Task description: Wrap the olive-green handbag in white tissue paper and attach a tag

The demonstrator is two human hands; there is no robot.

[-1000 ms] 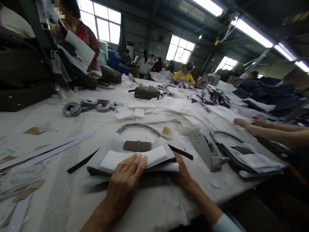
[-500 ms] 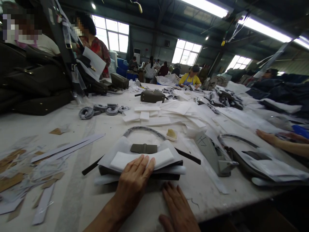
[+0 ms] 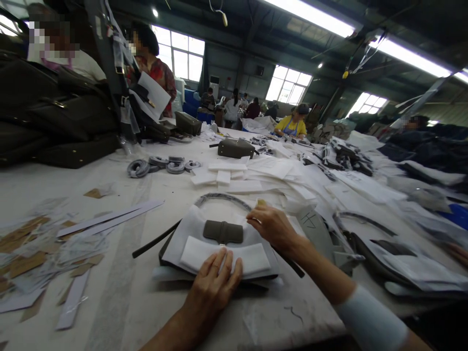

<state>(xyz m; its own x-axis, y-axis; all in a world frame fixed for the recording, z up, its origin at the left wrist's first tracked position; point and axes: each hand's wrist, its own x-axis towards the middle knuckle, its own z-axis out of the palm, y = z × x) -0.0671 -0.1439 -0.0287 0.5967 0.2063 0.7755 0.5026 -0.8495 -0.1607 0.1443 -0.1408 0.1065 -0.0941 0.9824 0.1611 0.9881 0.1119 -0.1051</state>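
Observation:
A grey handbag (image 3: 171, 243) lies flat on the work table (image 3: 139, 302) before me, wrapped in white paper, with an olive clasp flap (image 3: 223, 232) showing and a curved handle (image 3: 219, 197) at its far side. A white foam strip (image 3: 256, 258) lies across its front. My left hand (image 3: 215, 282) rests flat on that strip, fingers spread. My right hand (image 3: 270, 224) reaches over the bag's far right corner, fingers curled and pinched near a small yellowish thing I cannot make out.
Another wrapped bag (image 3: 402, 263) and a grey piece (image 3: 310, 222) lie to the right. White paper sheets (image 3: 270, 168), coiled grey straps (image 3: 161, 165) and a finished bag (image 3: 236, 147) sit farther back. Cardboard scraps (image 3: 32, 253) litter the left. Dark bags (image 3: 66, 122) pile up at far left; other people work around.
My right hand has come up from the table's near edge and moved forward over the bag's far right corner. My left hand stays on the foam strip. The view has shifted slightly.

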